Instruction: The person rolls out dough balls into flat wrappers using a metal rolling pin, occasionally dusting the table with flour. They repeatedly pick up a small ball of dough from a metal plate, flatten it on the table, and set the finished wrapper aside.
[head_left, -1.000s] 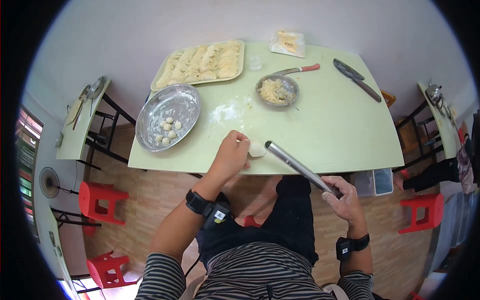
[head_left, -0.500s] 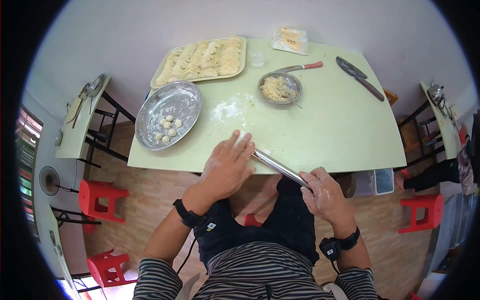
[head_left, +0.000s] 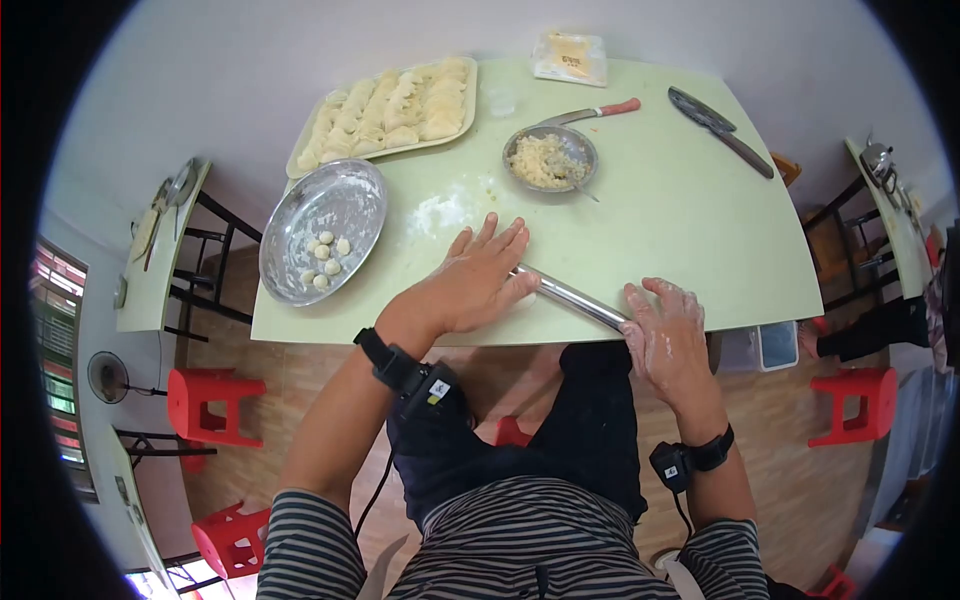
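A shiny metal rolling pin [head_left: 577,301] lies slantwise near the front edge of the pale green table [head_left: 700,240]. My left hand [head_left: 474,277] rests flat over the pin's left end, fingers stretched out and floury. At the other end, my right hand [head_left: 668,335] touches the pin with its fingers spread, also dusted with flour. Whatever lies under my left palm is hidden. To the left, a round metal pan [head_left: 370,215] holds several small dough balls [head_left: 325,250]. Beyond my hands is a metal bowl [head_left: 586,150] of pale chopped filling [head_left: 545,160] with a spoon in it.
A tray [head_left: 472,100] of dumplings [head_left: 395,110] stands at the back left, near loose flour [head_left: 440,213]. A red-handled knife [head_left: 600,110], a dark-handled knife [head_left: 735,145] and a packet [head_left: 570,58] lie farther back. Red stools [head_left: 215,400] flank me; another person's leg [head_left: 865,330] shows at right.
Both hands have moved forward over the table with the rolling pin. My right hand's fingers were wrapped round the pin's end and are now spread. The whole view has shifted slightly.
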